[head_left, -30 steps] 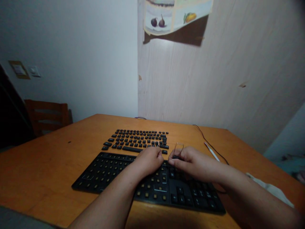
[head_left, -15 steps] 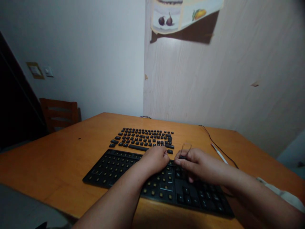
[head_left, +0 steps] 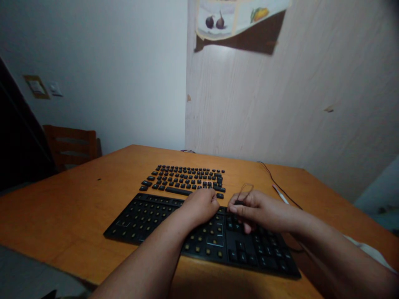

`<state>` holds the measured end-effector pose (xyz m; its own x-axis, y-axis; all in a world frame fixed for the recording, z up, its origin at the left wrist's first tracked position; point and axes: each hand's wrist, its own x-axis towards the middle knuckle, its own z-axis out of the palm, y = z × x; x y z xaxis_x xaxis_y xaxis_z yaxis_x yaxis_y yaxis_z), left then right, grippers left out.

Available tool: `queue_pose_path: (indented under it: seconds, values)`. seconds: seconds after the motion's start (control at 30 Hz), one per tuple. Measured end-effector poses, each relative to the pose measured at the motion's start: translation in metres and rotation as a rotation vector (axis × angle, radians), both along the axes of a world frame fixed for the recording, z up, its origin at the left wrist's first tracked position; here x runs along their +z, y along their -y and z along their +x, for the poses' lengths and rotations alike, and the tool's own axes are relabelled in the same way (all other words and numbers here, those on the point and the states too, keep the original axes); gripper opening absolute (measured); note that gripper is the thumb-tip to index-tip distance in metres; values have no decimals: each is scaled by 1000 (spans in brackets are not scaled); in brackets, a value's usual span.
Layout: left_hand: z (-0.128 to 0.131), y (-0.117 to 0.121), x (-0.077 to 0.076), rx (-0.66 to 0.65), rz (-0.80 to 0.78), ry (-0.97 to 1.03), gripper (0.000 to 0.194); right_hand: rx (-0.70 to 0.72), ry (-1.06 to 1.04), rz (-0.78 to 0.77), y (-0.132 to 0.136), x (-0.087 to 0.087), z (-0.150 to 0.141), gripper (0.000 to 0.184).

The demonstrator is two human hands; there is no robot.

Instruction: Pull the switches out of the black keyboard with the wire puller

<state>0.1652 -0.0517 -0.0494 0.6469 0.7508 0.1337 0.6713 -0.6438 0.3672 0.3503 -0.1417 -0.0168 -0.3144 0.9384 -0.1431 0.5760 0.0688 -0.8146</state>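
Across the lower centre lies the keyboard [head_left: 149, 214]; the curled left hand [head_left: 200, 205], its fingertips and any hold hidden, may disturb the loose keycaps [head_left: 178, 191] above if it drifts. Rightward, the right hand [head_left: 262, 209] pinches a wire-loop tool [head_left: 239, 202], which may slip if the pinch is weak.

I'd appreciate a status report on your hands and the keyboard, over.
Left hand curled over keyboard. Right hand pinching wire-looped tool. Keyboard partly stripped, loose keycaps laid out beyond. Left forearm blocks part of it.
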Motion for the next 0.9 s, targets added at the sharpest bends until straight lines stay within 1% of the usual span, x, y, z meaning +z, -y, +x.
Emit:
queue_pose_path:
  seconds: [0.13, 0.3, 0.4, 0.5, 0.6, 0.67, 0.77, 0.9]
  values:
    - [0, -1, 0, 2, -8, 3, 24, 1, 0, -12, -1, -1, 2, 37]
    - [0, -3, -4, -4, 3, 14, 27, 2, 94, 82, 3, -1, -9, 29]
    - [0, -3, -4, -3, -11, 8, 27, -13, 119, 105, 5, 0, -18, 24]
    - [0, -3, -3, 0, -11, -3, 26, -81, 81, 142, 3, -3, -25, 24]
    - [0, -3, -2, -3, -7, -10, 23, -133, -42, 196, -3, -13, -28, 24]
    - [-1, -3, -2, -16, -10, -8, 23, -201, -91, 223, -7, -20, -29, 24]
    - [-1, -3, -3, -32, -10, 14, 29, -335, -47, 316, -12, -29, -29, 21]
    - [-1, -2, -5, -28, -52, 36, 29, -389, -31, 404, -13, -35, -30, 19]
